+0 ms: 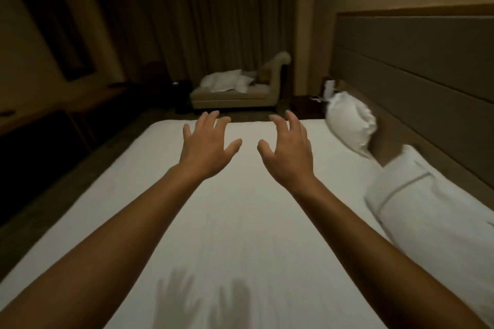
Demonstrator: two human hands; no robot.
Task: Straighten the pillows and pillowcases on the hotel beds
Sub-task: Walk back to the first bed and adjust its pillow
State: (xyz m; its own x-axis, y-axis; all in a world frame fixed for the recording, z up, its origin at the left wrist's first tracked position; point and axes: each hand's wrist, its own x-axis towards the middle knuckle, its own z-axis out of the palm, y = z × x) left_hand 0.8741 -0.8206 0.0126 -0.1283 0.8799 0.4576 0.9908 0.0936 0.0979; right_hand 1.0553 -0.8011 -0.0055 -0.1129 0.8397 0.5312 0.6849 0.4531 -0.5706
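Both my arms stretch out over a bed covered with a white sheet. My left hand and my right hand hover above the sheet, fingers spread, holding nothing. A plump white pillow stands tilted against the grey headboard at the far right, well clear of my right hand. A second white pillow with a grey piped border lies flat along the headboard at the near right. The shadows of both hands fall on the sheet near the bottom.
A beige chaise longue beyond the bed's far edge carries loose white pillows. Dark curtains hang behind it. A dark bedside table sits by the headboard. A wooden desk runs along the left wall.
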